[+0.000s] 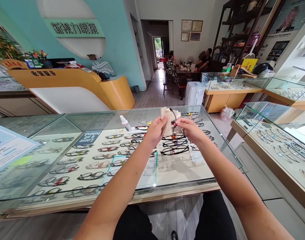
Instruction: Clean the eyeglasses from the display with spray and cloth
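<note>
Both my hands are raised over a glass display case. My left hand is closed on a cream cloth, its thumb pressed against the near side. A pair of dark-framed eyeglasses is partly wrapped in that cloth. Pinched in the fingers of my right hand is the frame of the same eyeglasses, to the right of the cloth. The cloth and fingers hide much of the lenses. A small white spray bottle stands upright on the glass, left of my left hand.
Rows of eyeglasses lie inside the case under the glass. A second display case is at the right. Behind stand a curved counter and a silver suitcase. Two people sit at a table farther back.
</note>
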